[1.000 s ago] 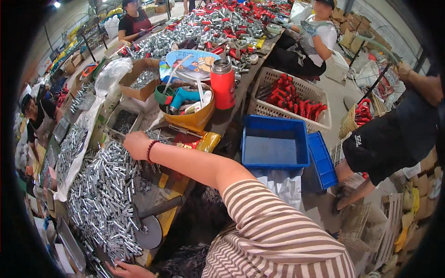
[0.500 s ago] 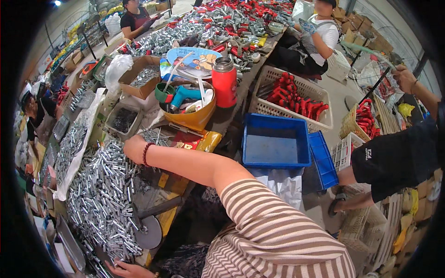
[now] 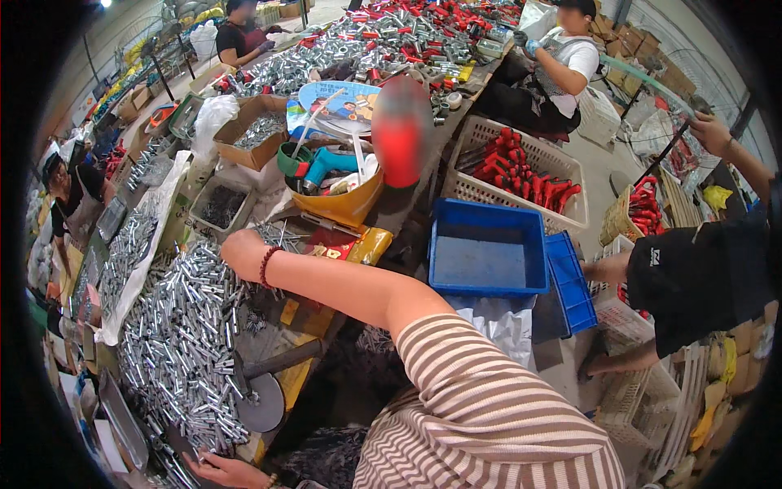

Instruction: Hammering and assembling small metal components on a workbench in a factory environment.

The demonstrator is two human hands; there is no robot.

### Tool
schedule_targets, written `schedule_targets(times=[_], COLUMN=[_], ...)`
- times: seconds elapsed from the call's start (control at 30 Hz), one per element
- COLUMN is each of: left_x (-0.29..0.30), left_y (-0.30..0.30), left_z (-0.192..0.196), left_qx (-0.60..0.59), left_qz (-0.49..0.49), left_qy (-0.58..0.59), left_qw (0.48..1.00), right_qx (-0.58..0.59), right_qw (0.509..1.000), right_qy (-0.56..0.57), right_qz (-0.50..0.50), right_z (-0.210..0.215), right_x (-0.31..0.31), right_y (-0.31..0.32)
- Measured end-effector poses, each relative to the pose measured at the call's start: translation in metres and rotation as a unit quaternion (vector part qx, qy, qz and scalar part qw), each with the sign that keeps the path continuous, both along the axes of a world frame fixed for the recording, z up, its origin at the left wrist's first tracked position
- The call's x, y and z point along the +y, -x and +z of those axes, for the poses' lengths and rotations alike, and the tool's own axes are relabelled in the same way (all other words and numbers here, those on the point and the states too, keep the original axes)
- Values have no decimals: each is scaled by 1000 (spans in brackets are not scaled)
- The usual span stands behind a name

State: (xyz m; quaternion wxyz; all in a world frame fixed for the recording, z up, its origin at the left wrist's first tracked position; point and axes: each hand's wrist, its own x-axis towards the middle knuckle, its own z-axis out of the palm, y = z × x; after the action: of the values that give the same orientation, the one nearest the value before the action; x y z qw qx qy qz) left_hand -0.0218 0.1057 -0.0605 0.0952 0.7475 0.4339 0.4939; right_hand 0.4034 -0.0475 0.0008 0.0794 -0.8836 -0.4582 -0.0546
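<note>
A large heap of small silvery metal tubes (image 3: 175, 334) covers the near left of the table. My right hand (image 3: 247, 254), with a dark red bead bracelet at its wrist, reaches across to the heap's far right edge. Its back is toward me, and its fingers point down out of sight, beside loose long thin metal pins (image 3: 281, 236). At the heap's near edge lies my left hand (image 3: 228, 471), fingers stretched and apart, with nothing visible held. Between the hands are a dark metal bar (image 3: 285, 361) and a grey round disc (image 3: 262, 403).
Behind my right hand stand a tray of dark small parts (image 3: 220, 205), a yellow bucket (image 3: 346, 204) with a teal tool, and a red bottle (image 3: 399, 147). Rightward are a blue bin (image 3: 489, 248) and a crate of red-handled tools (image 3: 521, 175). Other people work around the table.
My right hand has shifted slightly right. My left hand has barely moved. The view has tilted a little, and the person at the far right has lowered their gloved hands.
</note>
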Motion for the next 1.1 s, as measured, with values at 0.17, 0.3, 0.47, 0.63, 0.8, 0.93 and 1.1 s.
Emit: schedule_targets(times=[0.17,0.3,0.47,0.63,0.8,0.93,1.1], left_x=[-1,-20,-37,-45,-37,-35,-34], left_y=[6,12,-21,0,-15,-9,-5], left_z=[14,16,22,26,19,26,25], left_qx=[17,0,-178,-240,-199,-221,-146], left_qz=[25,34,-8,15,25,24,-6], left_qy=[9,43,105,139,169,170,127], left_qw=[999,999,978,961,965,960,981], right_qx=[83,158,206,274,149,116,138], right_qw=[986,963,935,899,923,874,887], right_qy=[-141,-204,-207,-147,-58,-195,-194], right_qz=[-43,72,199,309,349,430,395], right_z=[13,19,78,93,59,32,19], right_x=[8,19,0,44,89,110,115], right_y=[11,39,102,189,236,282,299])
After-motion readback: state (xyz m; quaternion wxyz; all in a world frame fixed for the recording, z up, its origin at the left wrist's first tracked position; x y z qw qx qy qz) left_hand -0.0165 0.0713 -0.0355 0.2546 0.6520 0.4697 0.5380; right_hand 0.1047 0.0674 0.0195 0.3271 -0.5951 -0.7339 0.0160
